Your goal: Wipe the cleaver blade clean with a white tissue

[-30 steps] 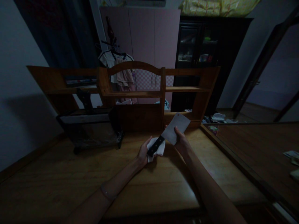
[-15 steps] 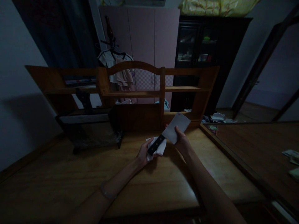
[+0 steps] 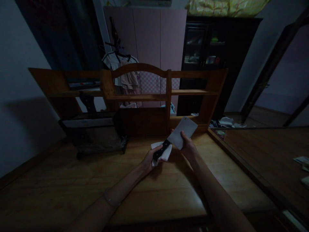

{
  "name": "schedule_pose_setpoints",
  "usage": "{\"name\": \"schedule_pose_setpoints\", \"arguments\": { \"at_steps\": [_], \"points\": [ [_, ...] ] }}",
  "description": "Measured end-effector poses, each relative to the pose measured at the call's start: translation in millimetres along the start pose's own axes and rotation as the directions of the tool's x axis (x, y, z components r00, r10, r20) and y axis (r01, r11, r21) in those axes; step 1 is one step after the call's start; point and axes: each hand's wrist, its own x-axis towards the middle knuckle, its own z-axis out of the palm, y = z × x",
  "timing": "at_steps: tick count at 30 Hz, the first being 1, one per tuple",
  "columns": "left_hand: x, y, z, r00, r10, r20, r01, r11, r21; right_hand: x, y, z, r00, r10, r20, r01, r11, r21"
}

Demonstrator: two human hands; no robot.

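Observation:
A cleaver [image 3: 181, 132] with a wide pale blade and a black riveted handle is held above the wooden desk, tilted with its blade up to the right. My left hand [image 3: 147, 160] is closed on the handle, its thumb lying across the black grip. Between that palm and the handle lies a folded white cloth [image 3: 166, 155], perhaps tissue; its exact kind is unclear. My right hand [image 3: 188, 145] pinches the blade by its lower edge, thumb on the near face and the other fingers mostly hidden behind.
A dark knife block [image 3: 94, 137] with a black-handled knife in it stands on the left of the desk [image 3: 145, 199]. Behind runs a wooden shelf rack [image 3: 140, 97]. To the right, a raised ledge [image 3: 241, 169] borders the desk beside another brown surface.
My left thumb has come down from the cloth's edge onto the cleaver's handle. The right hand and the blade have stayed nearly still; the view has shifted slightly.

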Motion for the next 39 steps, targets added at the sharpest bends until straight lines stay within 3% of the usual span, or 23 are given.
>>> {"name": "schedule_pose_setpoints", "arguments": {
  "at_steps": [4, 6, 11, 18, 26, 31, 39],
  "points": [
    [2.0, -2.4, -2.3, 0.999, 0.009, 0.036, -0.010, 1.000, 0.024, 0.3, -0.1, -0.7, 1.000, 0.007, 0.004, -0.007, 1.000, -0.003],
    [3.3, -3.2, -5.8, 0.993, -0.034, 0.116, 0.028, 0.998, 0.053, 0.6, -0.1, -1.1, 1.000, 0.015, -0.003, -0.015, 1.000, -0.005],
    [8.4, -2.5, -16.7, 0.934, -0.211, 0.287, 0.180, 0.975, 0.130, 1.1, -0.2, -1.2, 0.999, 0.031, -0.007, -0.031, 0.999, -0.016],
    [6.7, 1.9, -17.8, 0.870, -0.223, 0.439, 0.185, 0.974, 0.129, 0.8, -0.3, -1.3, 0.999, 0.038, 0.002, -0.038, 0.999, -0.027],
    [9.1, -0.9, -20.4, 0.894, -0.204, 0.400, 0.160, 0.977, 0.141, 2.7, 2.5, -3.5, 0.999, 0.053, 0.005, -0.053, 0.998, -0.015],
    [8.9, -1.3, -18.4, 0.919, -0.216, 0.330, 0.164, 0.970, 0.178, 1.7, 0.7, -1.2, 0.997, 0.073, -0.014, -0.073, 0.997, 0.000],
    [9.4, -4.5, -13.6, 0.972, -0.134, 0.193, 0.101, 0.980, 0.172, -3.8, -4.6, 7.9, 0.997, -0.001, -0.075, 0.002, 1.000, 0.017]
  ]
}}
